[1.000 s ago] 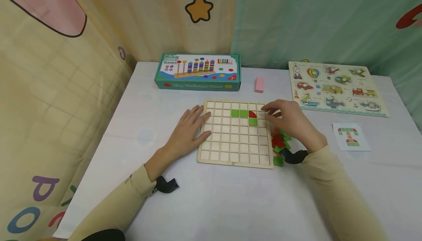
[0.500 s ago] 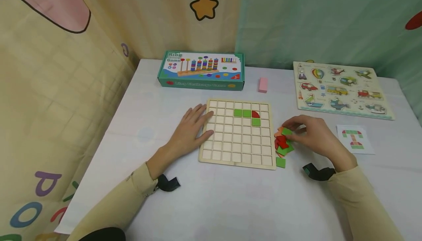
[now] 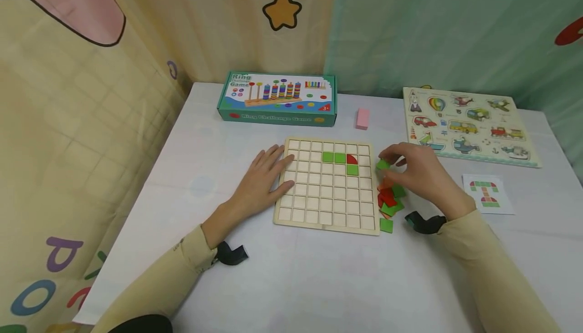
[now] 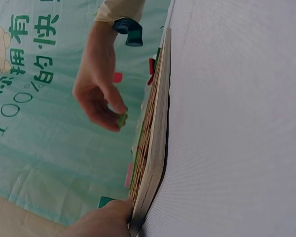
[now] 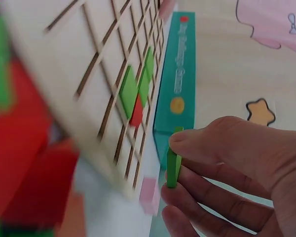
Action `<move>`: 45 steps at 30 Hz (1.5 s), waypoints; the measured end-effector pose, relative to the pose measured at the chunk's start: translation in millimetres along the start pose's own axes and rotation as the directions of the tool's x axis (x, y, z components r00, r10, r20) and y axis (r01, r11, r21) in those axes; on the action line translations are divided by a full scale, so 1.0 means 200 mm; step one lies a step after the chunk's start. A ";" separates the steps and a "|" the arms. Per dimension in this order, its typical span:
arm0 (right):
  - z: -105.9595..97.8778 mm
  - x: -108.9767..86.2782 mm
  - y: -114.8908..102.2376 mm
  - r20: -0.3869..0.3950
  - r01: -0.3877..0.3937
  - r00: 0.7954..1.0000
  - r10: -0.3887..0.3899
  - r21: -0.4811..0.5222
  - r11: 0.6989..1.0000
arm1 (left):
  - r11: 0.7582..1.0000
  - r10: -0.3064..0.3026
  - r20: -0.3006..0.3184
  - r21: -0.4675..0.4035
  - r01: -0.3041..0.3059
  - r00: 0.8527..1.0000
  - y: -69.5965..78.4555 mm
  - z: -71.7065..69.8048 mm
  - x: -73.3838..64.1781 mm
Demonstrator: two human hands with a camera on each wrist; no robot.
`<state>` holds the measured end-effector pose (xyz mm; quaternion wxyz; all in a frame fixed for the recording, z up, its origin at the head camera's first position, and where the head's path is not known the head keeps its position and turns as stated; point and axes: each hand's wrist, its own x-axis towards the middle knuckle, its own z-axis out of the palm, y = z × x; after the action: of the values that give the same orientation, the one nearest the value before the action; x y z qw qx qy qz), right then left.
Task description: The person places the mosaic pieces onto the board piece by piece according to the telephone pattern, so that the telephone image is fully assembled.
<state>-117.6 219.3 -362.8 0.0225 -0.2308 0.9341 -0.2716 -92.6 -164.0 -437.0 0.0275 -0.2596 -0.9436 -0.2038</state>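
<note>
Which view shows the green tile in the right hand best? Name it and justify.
The right wrist view: the green tile appears large there, pinched by the right hand. The head view shows it small, partly covered; the left wrist view, only a sliver.

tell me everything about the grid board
The grid board is pale, squarish, wooden-looking, with a rim and thin dividers making square cells. It lies flat on the white table. Three green squares and one red quarter-round sit in cells towards its far right. The left hand rests on its left rim; loose tiles lie beside its right.
</note>
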 end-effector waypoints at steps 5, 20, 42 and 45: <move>0.05 0.15 -0.12 0.057 0.003 0.998 -0.005 0.030 1.000 | 1.000 0.002 0.011 -0.005 -0.002 1.000 0.01 0.00 0.01; 0.32 0.46 -0.35 0.089 0.077 0.993 -0.081 0.046 0.996 | 1.000 -0.017 0.026 -0.005 0.017 1.000 0.01 0.00 0.00; 0.42 0.42 -0.38 0.008 0.054 0.998 -0.055 0.019 0.998 | 1.000 -0.001 -0.010 -0.013 0.001 1.000 -0.01 -0.01 0.00; 0.40 0.40 -0.39 0.055 0.058 0.997 -0.058 0.014 0.998 | 1.000 -0.006 0.002 -0.011 0.006 1.000 -0.01 0.00 0.00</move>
<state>-143.5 86.5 -383.7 0.0419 -0.2650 0.9243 -0.2715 -92.5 -165.5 -436.7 0.0244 -0.2569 -0.9433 -0.2088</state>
